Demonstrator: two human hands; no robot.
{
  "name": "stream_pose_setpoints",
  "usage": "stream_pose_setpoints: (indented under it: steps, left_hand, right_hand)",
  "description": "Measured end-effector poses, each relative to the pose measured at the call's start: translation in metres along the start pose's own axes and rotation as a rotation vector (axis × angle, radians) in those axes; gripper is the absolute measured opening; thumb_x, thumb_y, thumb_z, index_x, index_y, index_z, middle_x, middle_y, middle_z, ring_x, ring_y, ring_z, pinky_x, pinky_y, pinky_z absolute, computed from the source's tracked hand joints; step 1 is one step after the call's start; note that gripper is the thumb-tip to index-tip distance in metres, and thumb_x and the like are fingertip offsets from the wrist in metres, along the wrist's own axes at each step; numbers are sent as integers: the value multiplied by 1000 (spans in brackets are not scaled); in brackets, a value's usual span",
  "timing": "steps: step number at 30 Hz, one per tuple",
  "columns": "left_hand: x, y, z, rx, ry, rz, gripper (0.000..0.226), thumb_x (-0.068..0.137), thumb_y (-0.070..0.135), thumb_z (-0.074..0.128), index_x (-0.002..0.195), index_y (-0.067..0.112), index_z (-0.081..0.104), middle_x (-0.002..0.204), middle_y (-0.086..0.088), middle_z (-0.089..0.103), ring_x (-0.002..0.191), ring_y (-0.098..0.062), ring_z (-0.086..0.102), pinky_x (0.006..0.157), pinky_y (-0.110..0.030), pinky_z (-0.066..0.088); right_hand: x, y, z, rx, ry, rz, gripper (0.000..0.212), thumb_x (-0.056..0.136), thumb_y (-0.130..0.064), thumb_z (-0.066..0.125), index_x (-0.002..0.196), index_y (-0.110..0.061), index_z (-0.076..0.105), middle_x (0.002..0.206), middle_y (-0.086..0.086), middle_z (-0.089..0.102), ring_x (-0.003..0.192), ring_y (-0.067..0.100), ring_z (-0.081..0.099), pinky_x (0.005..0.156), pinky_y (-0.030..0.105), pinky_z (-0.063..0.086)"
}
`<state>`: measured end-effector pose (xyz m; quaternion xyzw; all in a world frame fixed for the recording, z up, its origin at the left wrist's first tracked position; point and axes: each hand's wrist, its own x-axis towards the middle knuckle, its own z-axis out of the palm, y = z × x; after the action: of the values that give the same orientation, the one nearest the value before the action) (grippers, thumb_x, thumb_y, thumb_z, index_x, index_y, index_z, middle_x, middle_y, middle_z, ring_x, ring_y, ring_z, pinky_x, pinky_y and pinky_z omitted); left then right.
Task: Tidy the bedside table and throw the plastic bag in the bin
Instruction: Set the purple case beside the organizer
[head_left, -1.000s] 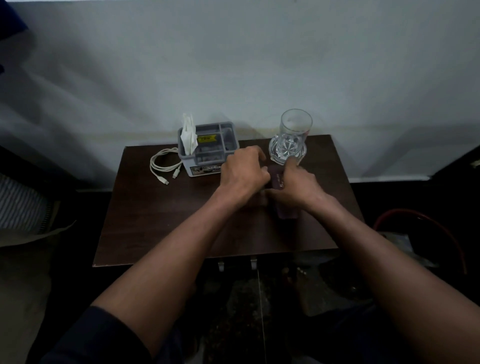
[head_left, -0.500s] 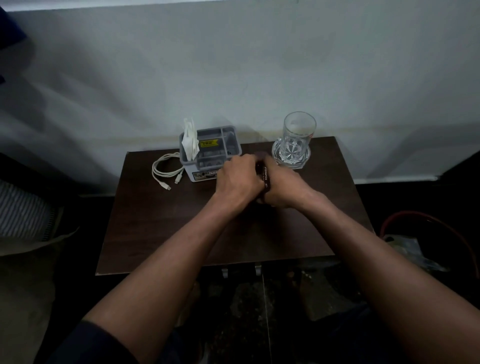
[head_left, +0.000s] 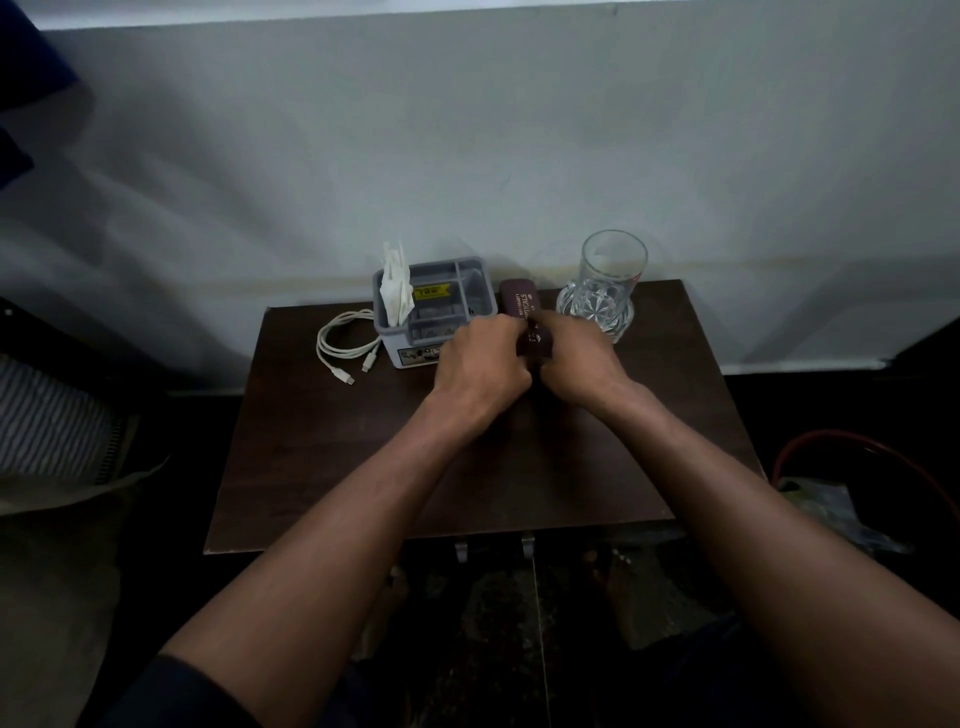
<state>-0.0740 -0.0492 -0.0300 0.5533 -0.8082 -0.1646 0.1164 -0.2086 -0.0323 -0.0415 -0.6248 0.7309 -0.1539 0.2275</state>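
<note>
Your left hand (head_left: 480, 358) and right hand (head_left: 576, 353) clasp the maroon case (head_left: 524, 317) between them; organizer (head_left: 434, 312) leftward, glass (head_left: 605, 291) rightward.

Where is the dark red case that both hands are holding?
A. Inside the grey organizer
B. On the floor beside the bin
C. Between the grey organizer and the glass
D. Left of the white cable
C: the dark red case lies on the table with the grey organizer to its left and the glass to its right, held by the left hand and the right hand.
</note>
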Motion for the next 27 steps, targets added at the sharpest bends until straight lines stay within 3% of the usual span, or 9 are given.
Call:
stream_pose_setpoints:
  steps: [4,7,11,14,18,27]
  left_hand:
    - [0,3,-2,47,122,31,24,90,21,66,112,21,76,99,-7,78,93,-35,74,75,-44,62]
    - [-1,6,-6,46,167,47,21,90,23,62,105,20,76,92,-6,77,86,-33,74,70,-45,63]
    - [-15,10,-16,40,176,27,24,91,28,62,108,24,78,97,-5,79,90,-33,75,72,-44,64]
    - [-40,15,-27,51,195,32,27,95,30,61,117,30,77,106,-3,80,97,-33,76,76,-44,63]
    - [-77,27,-44,164,160,41,23,95,24,56,112,25,71,106,-9,78,99,-40,74,74,-44,57]
    - [-150,59,-120,237,32,-2,28,93,30,59,116,18,70,118,-14,74,111,-39,71,86,-43,56]
  right_hand:
    - [-2,-3,-3,-109,111,-10,32,96,-18,58,128,-17,66,116,19,65,105,45,66,80,43,50]
    - [-4,-10,-8,-170,185,-21,21,99,-18,57,114,-10,68,113,18,64,101,44,66,76,44,48]
    - [-13,-19,-11,-150,142,3,18,94,-16,59,104,-7,71,102,17,70,96,41,69,71,40,49]
    - [-33,-33,-13,-129,125,23,23,94,-17,57,109,-9,72,107,18,71,100,41,70,72,39,48]
    - [-74,-52,-16,-72,156,70,28,99,-19,55,121,-12,71,117,19,71,109,42,69,81,42,53]
    - [-160,-102,-70,-27,133,53,26,100,-29,59,114,-12,72,122,18,72,115,38,69,87,41,55]
